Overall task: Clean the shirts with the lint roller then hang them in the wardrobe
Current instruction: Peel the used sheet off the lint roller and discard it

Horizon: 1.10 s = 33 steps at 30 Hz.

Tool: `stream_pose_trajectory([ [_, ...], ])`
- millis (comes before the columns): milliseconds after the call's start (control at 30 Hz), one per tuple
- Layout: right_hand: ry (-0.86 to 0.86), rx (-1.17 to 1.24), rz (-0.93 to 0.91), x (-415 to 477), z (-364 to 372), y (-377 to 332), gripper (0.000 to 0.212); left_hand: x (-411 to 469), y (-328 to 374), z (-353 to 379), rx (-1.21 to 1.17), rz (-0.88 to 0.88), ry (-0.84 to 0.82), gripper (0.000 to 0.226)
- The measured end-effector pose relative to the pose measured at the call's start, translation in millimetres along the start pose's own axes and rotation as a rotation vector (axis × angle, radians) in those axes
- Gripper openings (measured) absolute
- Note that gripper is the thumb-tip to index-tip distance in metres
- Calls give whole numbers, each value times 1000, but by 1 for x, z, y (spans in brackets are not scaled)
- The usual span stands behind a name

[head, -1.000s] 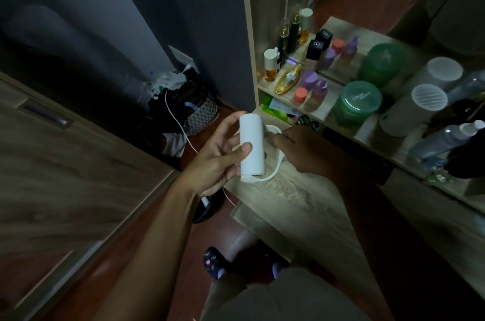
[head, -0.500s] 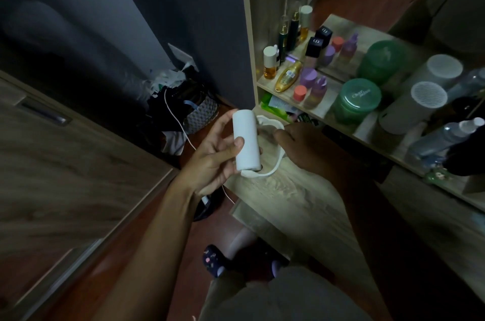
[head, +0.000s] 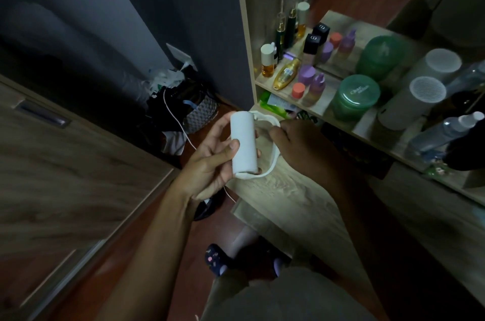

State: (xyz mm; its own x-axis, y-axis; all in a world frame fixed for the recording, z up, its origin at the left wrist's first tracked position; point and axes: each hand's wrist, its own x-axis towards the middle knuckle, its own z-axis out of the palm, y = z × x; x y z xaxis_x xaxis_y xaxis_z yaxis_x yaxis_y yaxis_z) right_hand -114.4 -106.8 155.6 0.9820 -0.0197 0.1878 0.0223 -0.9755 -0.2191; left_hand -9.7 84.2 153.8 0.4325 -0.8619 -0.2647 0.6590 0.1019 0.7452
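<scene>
Dim wooden desk (head: 301, 205) lay beneath us, bottles (head: 267, 60) crowding its shelf (head: 349, 126). Our left hand (head: 210, 160) clasped the roller (head: 243, 144) over the desk's corner, long axis nearly upright in view. Our right hand (head: 301, 147) pinched its looped handle (head: 273, 163).

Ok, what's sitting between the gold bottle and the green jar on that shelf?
In the head view, between the gold bottle and the green jar stand a purple-capped bottle, an orange-capped bottle and a purple spray bottle.
</scene>
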Motion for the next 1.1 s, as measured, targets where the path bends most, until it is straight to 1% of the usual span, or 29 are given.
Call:
stream_pose_trajectory([
  [33,29,20,26,0,1,-3,29,0,0,0,9,-2,-2,85],
  [100,42,73,144,2,-4,-7,35,0,3,1,20,-5,-14,85],
  [133,6,143,217,3,-2,-6,37,-1,5,2,29,-2,-23,85],
  [167,1,161,246,1,2,-5,40,-1,7,3,41,1,-32,84],
  [233,4,135,210,4,-5,-7,43,-1,12,6,65,6,-58,80],
  [267,38,130,184,3,-6,-7,40,-1,13,7,78,7,-71,79],
  [300,67,91,150,1,-5,-6,31,-2,14,8,91,5,-80,78],
  [367,23,90,155,1,-9,-7,10,-3,13,10,105,-3,-88,79],
  [433,-12,86,164,2,-12,-8,7,-5,13,12,107,7,-98,80],
  [467,17,72,132,2,-14,-9,7,-6,13,13,111,15,-108,81],
  [500,61,78,116,1,-14,-10,9,-6,14,14,121,23,-118,81],
  [533,100,130,141,1,-14,-11,13,-7,14,14,136,31,-123,80],
  [567,132,221,220,1,-15,-12,20,-7,15,14,158,39,-123,78],
  [633,119,426,390,1,-16,-15,34,-8,16,14,214,53,-105,75],
  [667,123,432,397,1,-16,-18,38,-9,16,14,243,59,-99,75],
  [700,136,413,358,1,-17,-20,38,-10,17,14,271,65,-101,75],
  [767,161,422,299,-1,-18,-20,35,-12,19,14,324,64,-117,78],
  [900,177,470,299,-1,-16,-20,32,-14,22,12,420,53,-118,80],
  [1100,172,493,281,-3,-13,-19,35,-13,24,12,429,26,-105,79],
])
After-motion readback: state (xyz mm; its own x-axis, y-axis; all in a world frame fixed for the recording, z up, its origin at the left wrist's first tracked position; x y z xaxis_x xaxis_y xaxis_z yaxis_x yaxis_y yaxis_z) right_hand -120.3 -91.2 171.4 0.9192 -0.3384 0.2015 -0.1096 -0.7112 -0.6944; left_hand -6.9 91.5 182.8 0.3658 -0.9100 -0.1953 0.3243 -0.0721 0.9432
